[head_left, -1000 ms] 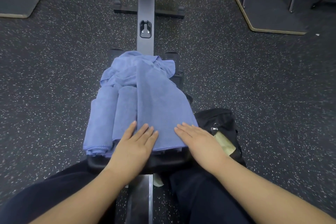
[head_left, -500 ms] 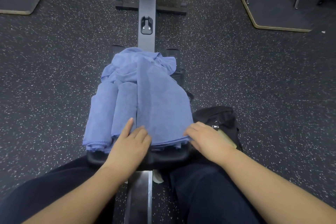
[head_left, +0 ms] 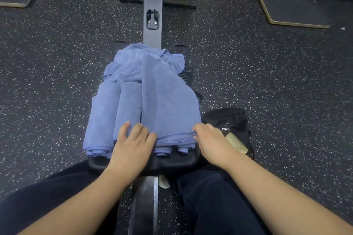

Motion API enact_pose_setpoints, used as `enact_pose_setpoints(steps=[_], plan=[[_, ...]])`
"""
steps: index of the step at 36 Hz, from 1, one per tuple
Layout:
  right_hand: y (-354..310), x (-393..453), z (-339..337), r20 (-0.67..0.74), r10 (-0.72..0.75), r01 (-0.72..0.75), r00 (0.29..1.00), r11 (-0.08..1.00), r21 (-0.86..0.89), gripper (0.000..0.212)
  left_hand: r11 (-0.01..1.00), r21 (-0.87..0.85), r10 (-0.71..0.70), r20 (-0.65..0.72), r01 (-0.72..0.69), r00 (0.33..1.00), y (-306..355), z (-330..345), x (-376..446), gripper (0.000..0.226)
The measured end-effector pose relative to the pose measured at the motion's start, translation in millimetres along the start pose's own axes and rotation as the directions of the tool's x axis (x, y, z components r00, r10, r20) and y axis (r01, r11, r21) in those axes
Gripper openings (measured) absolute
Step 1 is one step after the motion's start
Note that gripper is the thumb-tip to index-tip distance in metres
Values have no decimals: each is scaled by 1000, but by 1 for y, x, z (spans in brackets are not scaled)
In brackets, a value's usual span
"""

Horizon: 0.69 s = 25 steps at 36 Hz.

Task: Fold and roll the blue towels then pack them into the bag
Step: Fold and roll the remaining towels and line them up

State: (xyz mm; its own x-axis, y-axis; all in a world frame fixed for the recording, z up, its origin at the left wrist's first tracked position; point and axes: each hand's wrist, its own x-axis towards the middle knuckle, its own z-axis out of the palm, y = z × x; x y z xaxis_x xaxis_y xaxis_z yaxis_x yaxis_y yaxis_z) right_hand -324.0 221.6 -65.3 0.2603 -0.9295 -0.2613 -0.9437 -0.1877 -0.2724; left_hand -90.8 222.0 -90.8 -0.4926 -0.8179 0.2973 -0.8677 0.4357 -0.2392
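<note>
Both hands — left hand and right hand — pinch the folded towel at its near hem; roll it away tightly, edges aligned — beside two finished rolls.

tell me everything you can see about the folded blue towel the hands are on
The folded blue towel is a long flat strip of soft, terry-like cloth with a stitched hem, lying lengthwise along the black seat. Its near edge is lifted and pinched by the left hand and right hand. Two rolled towels lie beside it; its far end rests on a crumpled towel.
</note>
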Motion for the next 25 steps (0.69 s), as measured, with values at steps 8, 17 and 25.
enact_pose_setpoints(steps=[8,17,25], plan=[[1,6,3,-123,32,-28,992,999,32,22,998,-15,60,-55,-61,997,4,-4,6,17],[-10,7,9,-198,-328,289,924,936,-199,25,988,-117,110,91,-99,990,3,-6,6,9],[-17,4,12,-218,-243,212,945,965,-156,10,994,-101,64,171,-47,983,4,-7,16,18]])
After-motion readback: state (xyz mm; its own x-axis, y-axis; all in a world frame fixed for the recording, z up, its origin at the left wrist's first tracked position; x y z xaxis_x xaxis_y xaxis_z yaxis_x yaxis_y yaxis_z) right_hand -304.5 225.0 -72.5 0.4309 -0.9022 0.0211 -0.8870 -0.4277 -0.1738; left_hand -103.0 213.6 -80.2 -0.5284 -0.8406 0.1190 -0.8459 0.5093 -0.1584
